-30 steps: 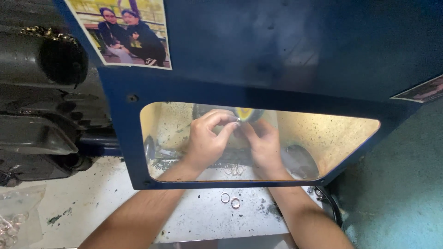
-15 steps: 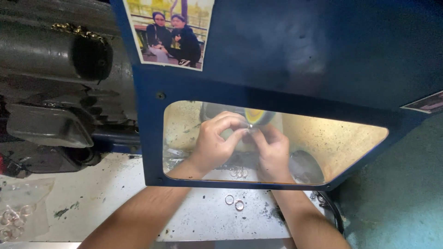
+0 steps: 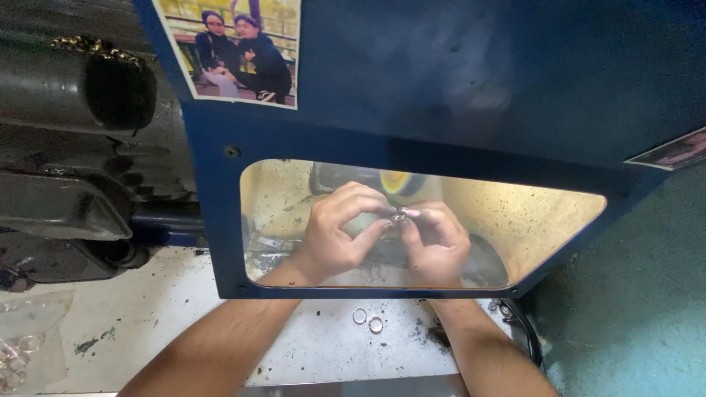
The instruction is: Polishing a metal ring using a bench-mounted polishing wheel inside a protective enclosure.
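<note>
Both forearms extended forward — left hand (image 3: 334, 239) and right hand (image 3: 435, 241) fingertip-to-fingertip.

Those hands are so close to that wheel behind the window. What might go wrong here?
Three risks, as far as the view shows:
1. The left hand and right hand pinch a small metal ring just below the yellow-faced wheel; if the wheel is spinning, fingertips might graze it.
2. The ring is tiny and could slip and fly off.
3. The loose rings on the worktop near the forearms may get knocked away.
</note>
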